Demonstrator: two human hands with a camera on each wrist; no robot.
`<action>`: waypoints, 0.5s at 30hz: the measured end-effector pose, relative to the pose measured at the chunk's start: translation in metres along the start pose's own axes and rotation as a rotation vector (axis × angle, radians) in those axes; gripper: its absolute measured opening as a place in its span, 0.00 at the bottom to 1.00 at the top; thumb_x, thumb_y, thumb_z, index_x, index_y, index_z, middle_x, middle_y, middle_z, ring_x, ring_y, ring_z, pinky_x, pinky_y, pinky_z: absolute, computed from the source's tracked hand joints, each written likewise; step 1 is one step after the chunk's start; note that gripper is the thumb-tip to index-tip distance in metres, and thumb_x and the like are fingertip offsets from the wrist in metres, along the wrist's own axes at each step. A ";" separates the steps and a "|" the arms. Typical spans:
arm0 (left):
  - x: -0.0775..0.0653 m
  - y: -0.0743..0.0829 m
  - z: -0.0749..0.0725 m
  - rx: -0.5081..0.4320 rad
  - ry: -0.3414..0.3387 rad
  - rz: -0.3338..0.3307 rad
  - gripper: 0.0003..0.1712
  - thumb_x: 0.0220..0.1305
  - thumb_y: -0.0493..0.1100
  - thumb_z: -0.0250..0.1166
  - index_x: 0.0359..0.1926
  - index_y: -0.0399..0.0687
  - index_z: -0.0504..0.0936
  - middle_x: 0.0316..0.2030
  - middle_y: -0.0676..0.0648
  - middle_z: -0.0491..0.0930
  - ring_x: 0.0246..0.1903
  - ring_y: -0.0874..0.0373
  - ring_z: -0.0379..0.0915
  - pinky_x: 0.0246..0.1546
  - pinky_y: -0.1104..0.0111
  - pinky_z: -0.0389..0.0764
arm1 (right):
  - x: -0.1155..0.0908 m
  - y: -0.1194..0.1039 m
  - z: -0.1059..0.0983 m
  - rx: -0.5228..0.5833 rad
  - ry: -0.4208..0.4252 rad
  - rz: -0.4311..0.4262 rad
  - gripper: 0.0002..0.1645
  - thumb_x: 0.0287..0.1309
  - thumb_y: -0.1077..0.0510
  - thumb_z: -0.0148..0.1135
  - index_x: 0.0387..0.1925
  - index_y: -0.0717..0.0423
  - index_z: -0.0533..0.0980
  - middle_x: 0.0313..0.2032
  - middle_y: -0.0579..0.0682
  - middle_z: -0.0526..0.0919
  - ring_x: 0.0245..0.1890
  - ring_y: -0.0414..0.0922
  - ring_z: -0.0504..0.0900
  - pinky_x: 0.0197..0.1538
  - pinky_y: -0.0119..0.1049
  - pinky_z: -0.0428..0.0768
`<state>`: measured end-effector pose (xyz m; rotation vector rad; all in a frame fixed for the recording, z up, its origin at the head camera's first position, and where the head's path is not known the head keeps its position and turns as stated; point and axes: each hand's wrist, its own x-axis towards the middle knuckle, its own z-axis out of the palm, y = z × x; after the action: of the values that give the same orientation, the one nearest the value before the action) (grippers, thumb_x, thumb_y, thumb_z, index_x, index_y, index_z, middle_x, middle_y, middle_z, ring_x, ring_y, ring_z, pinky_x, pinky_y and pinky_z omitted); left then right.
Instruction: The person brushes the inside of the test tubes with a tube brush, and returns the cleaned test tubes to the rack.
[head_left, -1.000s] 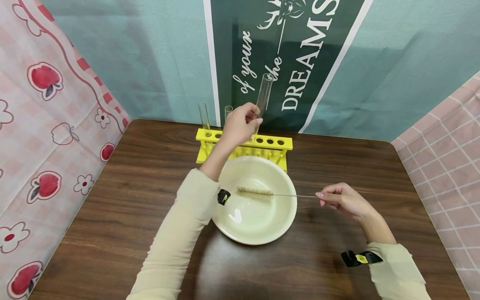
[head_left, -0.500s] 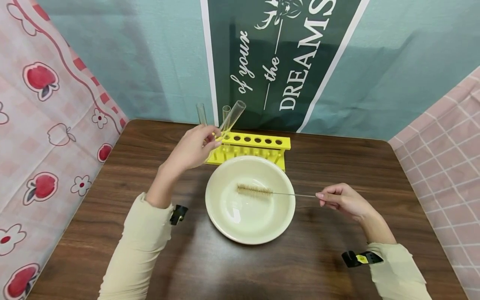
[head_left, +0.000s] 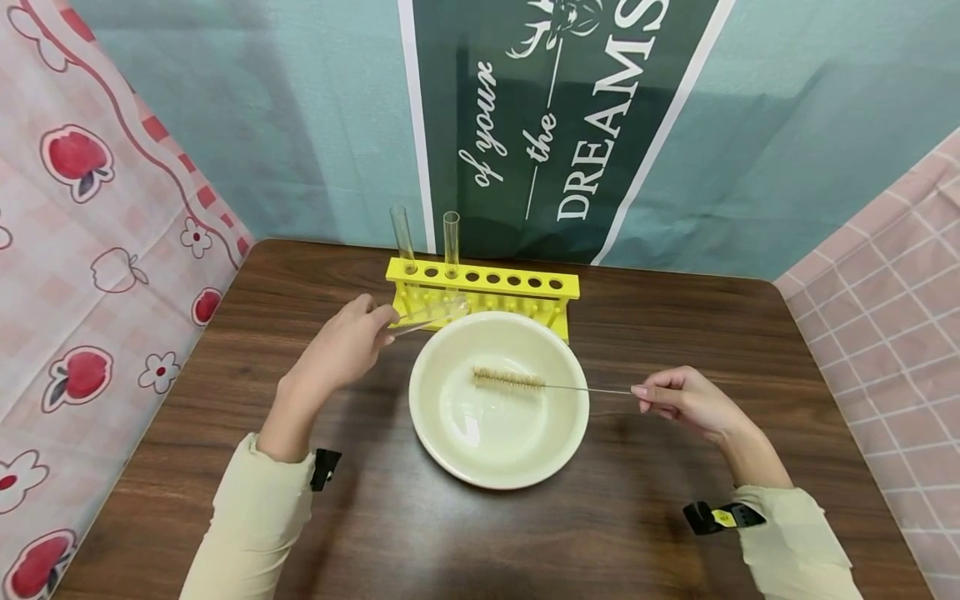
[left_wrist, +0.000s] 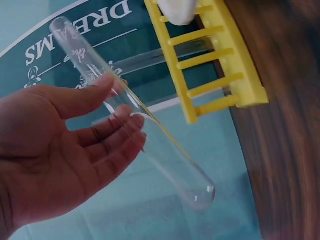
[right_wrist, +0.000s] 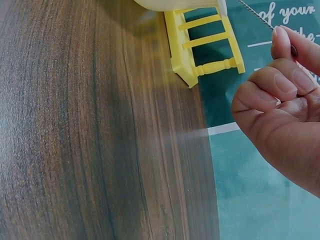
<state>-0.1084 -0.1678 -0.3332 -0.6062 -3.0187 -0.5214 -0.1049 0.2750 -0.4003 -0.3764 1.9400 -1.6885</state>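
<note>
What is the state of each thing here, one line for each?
Held test tube: tilted, in left grip
Rack: upright, two of eight holes filled
Other test tubes: standing in those holes
Bowl: upright; water, cannot tell
Brush: in right grip, bristles over bowl

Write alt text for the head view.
A person's left hand holds a clear test tube near a yellow rack, while the right hand pinches a bristle brush over a cream bowl on a wood-grain table. Two more tubes stand in the rack.
</note>
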 end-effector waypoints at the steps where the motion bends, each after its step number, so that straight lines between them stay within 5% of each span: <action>1: -0.003 -0.001 0.002 0.026 0.005 -0.002 0.10 0.58 0.32 0.61 0.42 0.36 0.78 0.28 0.43 0.67 0.28 0.50 0.65 0.30 0.60 0.70 | 0.000 0.000 0.000 0.001 0.005 0.009 0.14 0.61 0.67 0.51 0.21 0.61 0.76 0.17 0.44 0.68 0.15 0.48 0.50 0.20 0.43 0.50; 9: -0.016 -0.006 0.014 0.189 0.034 0.007 0.10 0.50 0.31 0.67 0.37 0.39 0.81 0.28 0.42 0.69 0.31 0.47 0.67 0.28 0.59 0.72 | -0.002 0.002 0.000 0.008 0.041 0.045 0.15 0.60 0.66 0.52 0.22 0.54 0.79 0.21 0.44 0.76 0.17 0.38 0.62 0.24 0.45 0.52; 15: -0.021 -0.009 0.021 0.200 0.020 0.016 0.09 0.49 0.31 0.68 0.35 0.40 0.81 0.28 0.43 0.73 0.31 0.47 0.68 0.28 0.58 0.72 | -0.004 0.005 -0.002 -0.003 0.045 0.018 0.14 0.61 0.66 0.51 0.24 0.57 0.79 0.20 0.44 0.74 0.17 0.44 0.59 0.24 0.45 0.51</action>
<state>-0.0912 -0.1765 -0.3574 -0.6068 -2.9933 -0.2198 -0.1021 0.2802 -0.4042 -0.3239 1.9721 -1.6968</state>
